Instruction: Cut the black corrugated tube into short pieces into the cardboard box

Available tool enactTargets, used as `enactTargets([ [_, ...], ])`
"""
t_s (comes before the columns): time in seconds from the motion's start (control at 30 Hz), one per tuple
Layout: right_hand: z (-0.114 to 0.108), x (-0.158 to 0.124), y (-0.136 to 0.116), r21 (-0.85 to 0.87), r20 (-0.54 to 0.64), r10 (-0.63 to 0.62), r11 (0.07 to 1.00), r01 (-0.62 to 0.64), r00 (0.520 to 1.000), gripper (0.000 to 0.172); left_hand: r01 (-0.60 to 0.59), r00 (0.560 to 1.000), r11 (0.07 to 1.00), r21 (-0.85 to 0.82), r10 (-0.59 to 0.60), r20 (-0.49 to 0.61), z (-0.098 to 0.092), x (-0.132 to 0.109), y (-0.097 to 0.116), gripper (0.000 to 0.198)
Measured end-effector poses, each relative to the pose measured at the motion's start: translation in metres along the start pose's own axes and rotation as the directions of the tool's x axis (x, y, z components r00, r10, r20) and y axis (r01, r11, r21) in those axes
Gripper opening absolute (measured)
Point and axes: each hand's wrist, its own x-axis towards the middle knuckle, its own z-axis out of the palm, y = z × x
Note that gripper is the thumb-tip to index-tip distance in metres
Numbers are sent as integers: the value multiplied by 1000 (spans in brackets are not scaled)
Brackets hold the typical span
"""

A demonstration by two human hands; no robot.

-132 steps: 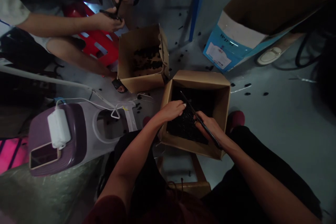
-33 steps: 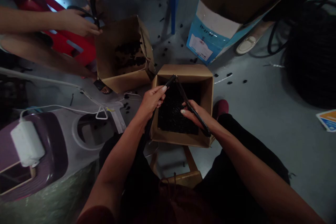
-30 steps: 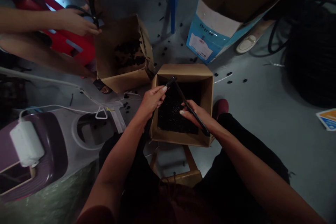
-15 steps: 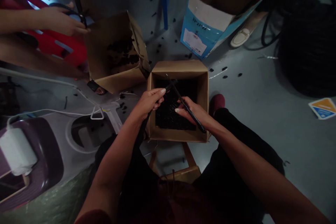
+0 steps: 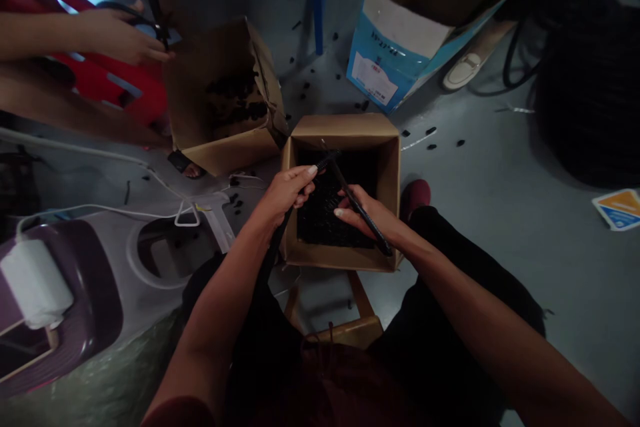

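Note:
My left hand [image 5: 293,190] is closed around a black cord [image 5: 327,160], pinching it near its end. The rest of that cord hangs down behind my left wrist. In my right hand [image 5: 363,210] is a long thin dark tool [image 5: 373,225] with a narrow pale tip; its exact kind is unclear. The tool's front part crosses the cord's end just beyond my left fingertips. Both hands are over an open cardboard box [image 5: 345,125], which holds many small black pieces [image 5: 323,217].
At upper left, another person's hands [image 5: 120,33] hold scissors over a second cardboard box [image 5: 225,153]. A blue-and-white carton [image 5: 373,70] stands at upper right. Black pieces [image 5: 431,146] lie scattered on the floor. A large black coil [image 5: 590,87] is at right, a white power adapter [image 5: 37,283] at left.
My hands keep nearly the same pose, with the tool still across the cord's end. The whole view has shifted slightly. The other person's hands have barely moved.

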Motion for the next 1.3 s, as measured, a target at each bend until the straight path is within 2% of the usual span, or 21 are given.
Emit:
enactTargets([
  [0.47,-1,-1,1,-22,45,-28,999,29,999,57,1,1000,995,101,-4,26,0,-2,0,37],
  [0.67,1,0,1,-53,12,-27,998,27,1000,55,-8,997,990,141,-4,82,-5,-2,-1,36],
  [0.93,3,0,-9,-125,-79,45,991,-55,996,31,-4,998,979,204,-8,58,-4,-6,3,34],
  [1.13,14,0,-10,-108,-89,104,988,-114,991,20,-87,996,919,385,85,22,-5,-3,-7,33],
  [1.3,20,-2,-8,-91,-125,50,994,-62,991,16,-139,990,877,460,137,39,-7,2,-15,27],
])
